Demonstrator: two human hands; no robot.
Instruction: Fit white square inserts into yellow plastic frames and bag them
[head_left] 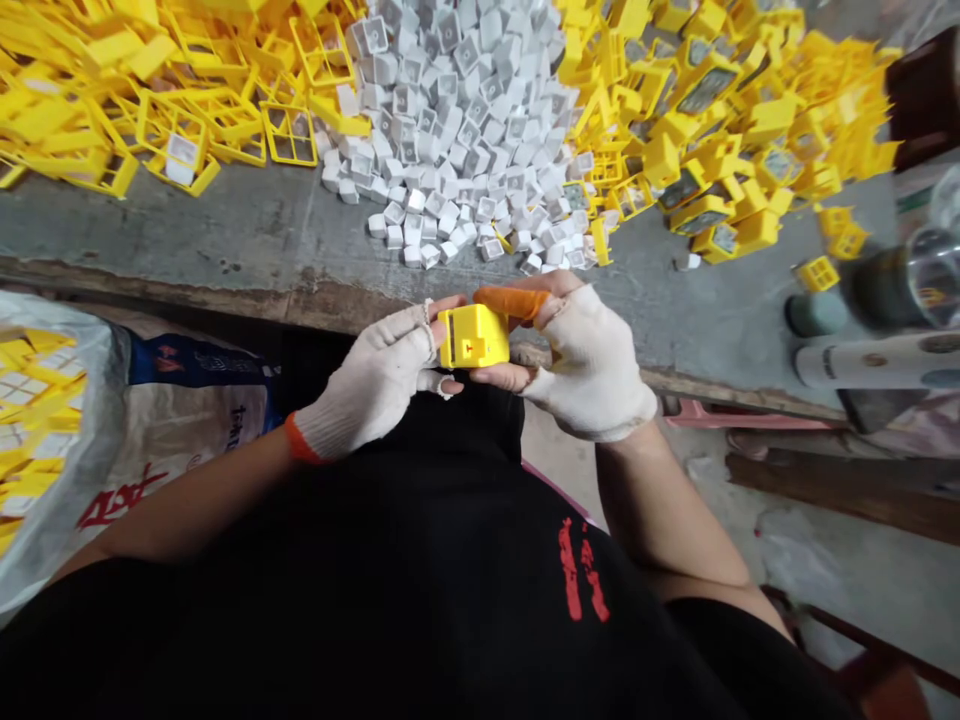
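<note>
fingers [511, 300] of left hand [377, 377] and right hand [592, 365] pinch 1 yellow box [484, 337].

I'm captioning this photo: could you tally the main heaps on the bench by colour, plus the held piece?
Yellow, left heap and right heap: 2
Whitish heap: 1
Held yellow piece: 1
Total: 4

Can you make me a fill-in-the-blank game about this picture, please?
1. The right hand grips a plastic box colored ____.
2. The left hand wears a white knitted ____.
3. Pale cube-shaped pieces lie ____ the left yellow heap and the right yellow heap.
4. Marks on the black shirt are colored ____.

Missing words: yellow; glove; between; red.
</note>
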